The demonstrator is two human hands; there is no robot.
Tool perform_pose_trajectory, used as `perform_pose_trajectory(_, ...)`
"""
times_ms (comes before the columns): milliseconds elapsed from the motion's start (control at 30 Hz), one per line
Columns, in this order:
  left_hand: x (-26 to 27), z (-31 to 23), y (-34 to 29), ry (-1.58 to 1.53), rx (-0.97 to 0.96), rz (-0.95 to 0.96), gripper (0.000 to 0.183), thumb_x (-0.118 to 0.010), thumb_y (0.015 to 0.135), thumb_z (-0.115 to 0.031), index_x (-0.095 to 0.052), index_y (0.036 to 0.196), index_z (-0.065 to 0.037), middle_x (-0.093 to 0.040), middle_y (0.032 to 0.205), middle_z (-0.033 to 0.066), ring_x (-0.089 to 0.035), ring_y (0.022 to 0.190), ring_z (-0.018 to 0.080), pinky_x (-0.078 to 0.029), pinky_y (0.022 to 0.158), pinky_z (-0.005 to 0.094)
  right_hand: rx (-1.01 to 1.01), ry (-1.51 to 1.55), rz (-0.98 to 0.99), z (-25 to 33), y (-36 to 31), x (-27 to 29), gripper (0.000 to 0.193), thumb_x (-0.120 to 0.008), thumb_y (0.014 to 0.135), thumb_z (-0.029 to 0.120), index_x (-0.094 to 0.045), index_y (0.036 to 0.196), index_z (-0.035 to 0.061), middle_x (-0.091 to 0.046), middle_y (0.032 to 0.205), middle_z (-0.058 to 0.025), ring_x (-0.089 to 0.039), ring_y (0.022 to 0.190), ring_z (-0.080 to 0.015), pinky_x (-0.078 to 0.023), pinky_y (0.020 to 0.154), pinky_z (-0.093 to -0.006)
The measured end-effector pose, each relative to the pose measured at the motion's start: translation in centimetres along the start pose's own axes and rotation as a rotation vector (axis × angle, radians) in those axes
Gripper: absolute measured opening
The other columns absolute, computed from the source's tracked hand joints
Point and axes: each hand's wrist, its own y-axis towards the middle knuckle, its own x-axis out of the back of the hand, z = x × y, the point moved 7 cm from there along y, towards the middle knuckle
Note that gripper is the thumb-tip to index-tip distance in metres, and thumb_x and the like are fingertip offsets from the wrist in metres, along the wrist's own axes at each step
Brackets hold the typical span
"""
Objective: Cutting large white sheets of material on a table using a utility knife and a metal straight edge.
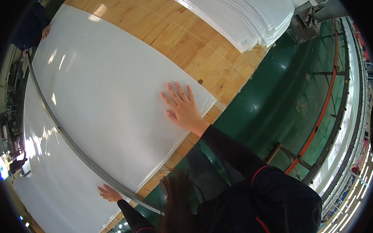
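Note:
A large white sheet [97,84] with a glossy surface, perhaps film, lies over a wooden table [169,29]. A long grey strip or bar [76,149] runs across the white material from the far left to the near edge. My right hand [182,108] rests palm down on the sheet close to its right edge, fingers spread. On the other side of the bar, my left hand [110,193] lies on the white surface with its fingers stretched out, its wrist close to the bar. Neither hand holds anything.
At the far left a co-worker in dark clothing has one hand [46,32] by the sheet's edge and another at the bar's far end. Stacked white sheets [239,19] sit on the table's far side. Right of the table are a green floor [273,90] and an orange rail [324,109].

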Motion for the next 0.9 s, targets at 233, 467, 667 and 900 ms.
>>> perform_pose_trajectory(233, -0.3, 0.1, -0.5, -0.009, -0.011, -0.017, 0.065, -0.024, 0.085, -0.065, -0.023, 0.139, -0.029, -0.018, 0.143, 0.0199, -0.018, 0.130, 0.0407, -0.014, 0.102, 0.0567, 0.036, 0.011, 0.003, -0.8, -0.1, 0.2, 0.056, -0.049, 0.084, 0.033, -0.033, 0.135, 0.0146, -0.021, 0.143, -0.0144, -0.019, 0.132, -0.0330, -0.013, 0.104, -0.0538)
perform_pose_trajectory(467, -0.2, 0.4, -0.2, -0.025, -0.011, -0.039, 0.063, -0.026, 0.086, -0.063, -0.024, 0.139, -0.029, -0.019, 0.143, 0.0197, -0.020, 0.130, 0.0397, -0.015, 0.103, 0.0544, 0.057, -0.005, -0.018, -0.4, 0.3, 0.2, 0.057, -0.050, 0.083, 0.033, -0.034, 0.135, 0.0152, -0.022, 0.143, -0.0139, -0.020, 0.131, -0.0329, -0.014, 0.104, -0.0537)
perform_pose_trajectory(667, 0.2, 0.4, 0.3, -0.003, 0.023, -0.042, 0.061, -0.029, 0.086, -0.062, -0.022, 0.139, -0.032, -0.019, 0.143, 0.0186, -0.020, 0.130, 0.0390, -0.016, 0.103, 0.0538, 0.073, 0.073, 0.019, -0.8, 0.9, 1.7, 0.059, -0.053, 0.080, 0.031, -0.035, 0.134, 0.0145, -0.024, 0.142, -0.0147, -0.022, 0.130, -0.0338, -0.018, 0.103, -0.0526)
perform_pose_trajectory(900, 0.5, -0.1, -0.1, 0.002, 0.063, -0.035, 0.061, -0.031, 0.086, -0.061, -0.021, 0.139, -0.033, -0.017, 0.144, 0.0175, -0.017, 0.131, 0.0390, -0.015, 0.102, 0.0558, 0.014, -0.099, -0.009, -3.5, 0.5, 2.9, 0.058, -0.050, 0.083, 0.034, -0.033, 0.135, 0.0142, -0.022, 0.143, -0.0126, -0.022, 0.130, -0.0369, -0.020, 0.103, -0.0513)
